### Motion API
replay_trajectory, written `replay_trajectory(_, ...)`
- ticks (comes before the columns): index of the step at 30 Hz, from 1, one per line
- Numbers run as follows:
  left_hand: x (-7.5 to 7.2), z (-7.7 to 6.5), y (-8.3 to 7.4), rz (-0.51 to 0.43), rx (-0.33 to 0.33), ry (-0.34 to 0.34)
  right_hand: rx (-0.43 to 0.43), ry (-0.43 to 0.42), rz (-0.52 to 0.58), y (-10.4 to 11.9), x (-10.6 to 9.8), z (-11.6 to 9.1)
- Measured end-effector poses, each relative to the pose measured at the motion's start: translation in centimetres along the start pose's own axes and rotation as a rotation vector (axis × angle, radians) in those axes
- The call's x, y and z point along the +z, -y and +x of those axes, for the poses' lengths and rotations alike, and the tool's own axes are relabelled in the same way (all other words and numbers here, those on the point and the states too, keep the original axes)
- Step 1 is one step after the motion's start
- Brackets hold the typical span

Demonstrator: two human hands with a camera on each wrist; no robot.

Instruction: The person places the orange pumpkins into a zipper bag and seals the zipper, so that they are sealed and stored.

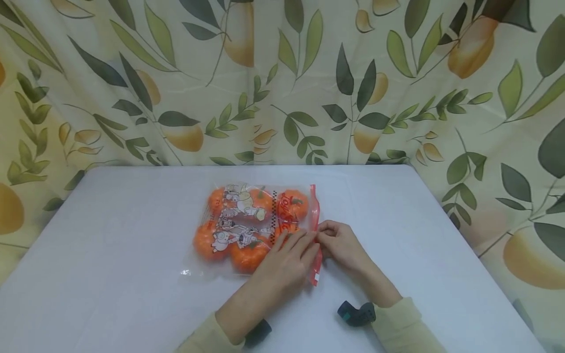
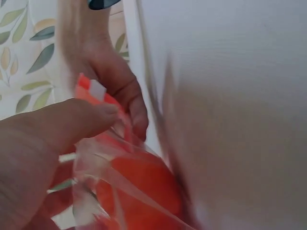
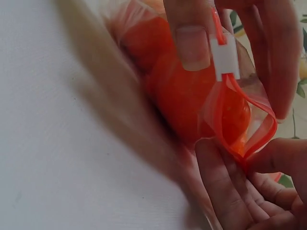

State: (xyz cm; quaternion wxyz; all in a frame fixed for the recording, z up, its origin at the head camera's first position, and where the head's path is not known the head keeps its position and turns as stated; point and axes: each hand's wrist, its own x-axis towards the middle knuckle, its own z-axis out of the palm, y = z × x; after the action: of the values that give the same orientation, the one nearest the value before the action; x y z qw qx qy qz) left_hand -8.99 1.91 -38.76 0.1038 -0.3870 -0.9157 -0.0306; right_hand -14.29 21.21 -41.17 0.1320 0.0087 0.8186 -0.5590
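A clear printed zip bag [image 1: 240, 228] lies on the table with several orange toy pumpkins [image 1: 248, 257] inside. Its red zip strip [image 1: 315, 211] runs along the right end. My left hand [image 1: 284, 262] reaches over the bag's near right part, thumb on one side and fingers on the other, holding it by the strip. With thumb and fingertips, my right hand [image 1: 344, 245] pinches the strip from the right. In the right wrist view, the strip gapes between the white slider [image 3: 224, 58] and my right fingertips.
The white table [image 1: 119, 235] extends around the bag on all sides. A curtain [image 1: 304, 88] printed with leaves and fruit hangs behind its far edge. Dark wrist devices [image 1: 356, 314] sit by both sleeves.
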Motion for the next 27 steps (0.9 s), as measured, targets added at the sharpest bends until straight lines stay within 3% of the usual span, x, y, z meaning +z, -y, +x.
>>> replay_trajectory(5, -0.1, 0.0, 0.0, -0.035, 0.046, -0.106, 0.018, -0.023, 0.007, 0.0, -0.5, 0.1)
replay_trajectory(8, -0.1, 0.0, 0.0, -0.024, 0.077, -0.123, 0.037, 0.002, 0.052, 0.0, -0.8, 0.1)
replay_trajectory(14, -0.1, 0.1, -0.3, -0.024, 0.108, -0.056, 0.052, 0.031, 0.075, 0.3, -1.0, -0.1)
replay_trajectory(20, -0.4, 0.2, -0.3, -0.035, 0.095, 0.000, 0.057, 0.036, 0.040, 0.4, -0.7, 0.2)
replay_trajectory(27, -0.4, 0.2, -0.2, -0.085, 0.111, 0.024, 0.064, -0.012, 0.037, 0.6, -1.1, 2.1)
